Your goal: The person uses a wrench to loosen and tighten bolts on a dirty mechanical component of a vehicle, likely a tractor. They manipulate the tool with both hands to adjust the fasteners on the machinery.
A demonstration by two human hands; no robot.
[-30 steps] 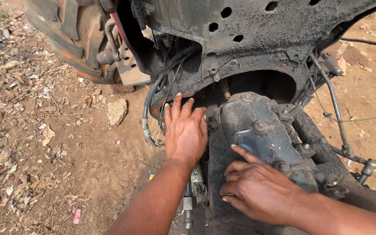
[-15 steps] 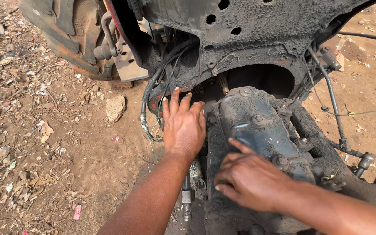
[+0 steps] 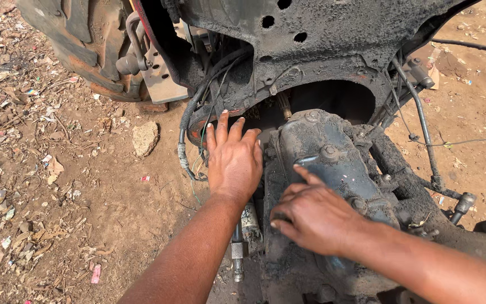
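Note:
A grimy dark gearbox housing lies below the greasy underside of a tractor body. My left hand rests flat on the housing's left side, fingers spread and pointing up toward a dark round opening. On top of the housing my right hand presses down, fingers partly curled, index finger stretched forward. Neither hand holds anything. Both forearms reach in from the bottom edge.
A big tyre and a perforated metal bracket stand at upper left. Bundled wires hang beside my left hand. A thin pipe runs down the right. A stone and litter lie on the dirt ground.
My right hand has slid left and down over the top of the housing. My left hand has stayed in place; the view has shifted slightly.

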